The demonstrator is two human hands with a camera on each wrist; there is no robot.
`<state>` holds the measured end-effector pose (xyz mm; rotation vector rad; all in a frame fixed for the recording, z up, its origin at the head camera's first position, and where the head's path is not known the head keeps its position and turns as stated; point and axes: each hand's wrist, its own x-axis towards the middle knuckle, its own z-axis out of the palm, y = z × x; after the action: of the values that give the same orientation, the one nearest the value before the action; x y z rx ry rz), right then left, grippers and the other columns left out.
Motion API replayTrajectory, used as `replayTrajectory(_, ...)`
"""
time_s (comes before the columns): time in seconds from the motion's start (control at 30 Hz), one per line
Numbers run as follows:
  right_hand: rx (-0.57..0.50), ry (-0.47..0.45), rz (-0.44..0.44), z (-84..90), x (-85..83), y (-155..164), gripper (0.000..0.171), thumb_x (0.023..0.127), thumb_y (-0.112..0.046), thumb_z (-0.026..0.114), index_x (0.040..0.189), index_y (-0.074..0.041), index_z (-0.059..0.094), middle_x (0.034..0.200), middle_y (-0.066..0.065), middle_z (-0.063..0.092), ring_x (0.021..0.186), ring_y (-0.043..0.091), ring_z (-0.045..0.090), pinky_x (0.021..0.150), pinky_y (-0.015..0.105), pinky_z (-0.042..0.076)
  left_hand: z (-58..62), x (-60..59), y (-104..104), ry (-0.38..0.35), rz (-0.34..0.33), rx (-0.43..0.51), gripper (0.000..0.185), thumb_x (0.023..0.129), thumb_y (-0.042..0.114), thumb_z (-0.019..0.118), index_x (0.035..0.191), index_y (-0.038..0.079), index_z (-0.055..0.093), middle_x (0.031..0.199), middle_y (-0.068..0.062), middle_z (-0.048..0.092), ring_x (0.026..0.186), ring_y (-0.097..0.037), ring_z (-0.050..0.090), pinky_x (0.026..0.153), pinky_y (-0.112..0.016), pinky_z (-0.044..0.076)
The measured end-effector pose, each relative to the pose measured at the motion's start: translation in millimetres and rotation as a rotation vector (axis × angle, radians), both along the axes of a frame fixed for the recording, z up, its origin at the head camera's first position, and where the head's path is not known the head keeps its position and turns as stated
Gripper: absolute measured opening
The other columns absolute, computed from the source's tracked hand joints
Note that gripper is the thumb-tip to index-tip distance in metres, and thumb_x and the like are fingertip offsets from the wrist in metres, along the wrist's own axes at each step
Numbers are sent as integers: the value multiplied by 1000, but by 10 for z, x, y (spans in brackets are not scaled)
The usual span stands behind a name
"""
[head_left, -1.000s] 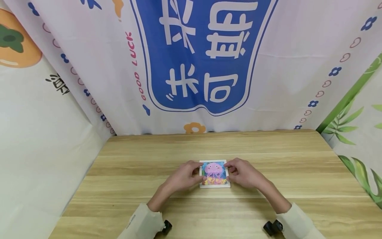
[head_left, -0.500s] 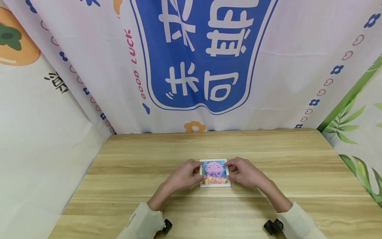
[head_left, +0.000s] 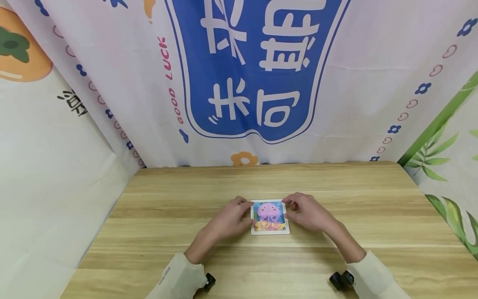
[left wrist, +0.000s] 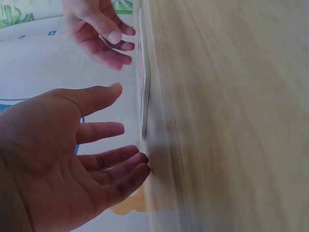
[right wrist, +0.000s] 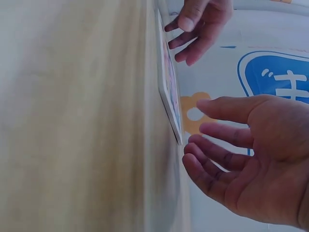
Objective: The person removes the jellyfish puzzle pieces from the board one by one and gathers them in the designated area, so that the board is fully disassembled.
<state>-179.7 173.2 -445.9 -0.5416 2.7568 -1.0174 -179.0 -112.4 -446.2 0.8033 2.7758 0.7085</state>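
Left grip [head_left: 229,219] and right grip [head_left: 309,214], fingers [left wrist: 115,158] apart, beside flat near-square jellyfish picture [head_left: 270,217], dome [head_left: 268,209] toward curtain [head_left: 354,112]

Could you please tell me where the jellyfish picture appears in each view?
Head: the jellyfish picture lies just right of centre, below mid-height, between the left hand and right hand.
Left wrist: it is a thin, near edge-on strip, upper middle.
Right wrist: near edge-on again, upper middle.
Shared landmark: the printed orange flower, partly hidden in the left wrist view.
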Motion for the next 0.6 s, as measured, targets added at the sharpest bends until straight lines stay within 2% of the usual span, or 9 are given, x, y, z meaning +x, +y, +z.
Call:
replayTrajectory(0.07, -5, 10, 3, 8, -22, 4, 35, 98, -11, 77, 130, 1, 72, 117, 11, 74, 104, 23, 67, 91, 42, 60, -7, -1, -4, 18, -11, -17, 54, 104, 29, 73, 150, 3, 62, 149, -19, 59, 133, -33, 62, 109, -47, 57)
replayTrajectory(0.17, -8, 24, 19, 19, -68, -15, 33, 98, -11, 76, 129, 0, 73, 120, 13, 76, 107, 26, 69, 94, 45, 62, -10, 3, -18, 40, -47, -35, 52, 103, 27, 74, 148, 4, 64, 150, -19, 59, 136, -33, 61, 111, -47, 56)
replayTrajectory(0.37, 1, 18, 26, 26, -170, -108, 28, 99, -11, 77, 125, -2, 75, 117, 10, 76, 104, 22, 68, 93, 41, 60, 15, 28, -50, 66, -121, -100, 50, 102, 29, 77, 147, 9, 67, 154, -20, 57, 139, -34, 59, 114, -48, 55)
replayTrajectory(0.6, -6, 13, 53, 40, -266, -262, 29, 99, -13, 77, 126, -2, 75, 118, 10, 76, 105, 21, 68, 94, 41, 60, 16, 43, -71, 71, -158, -145, 49, 102, 29, 75, 148, 13, 66, 158, -21, 54, 145, -35, 56, 117, -48, 53)
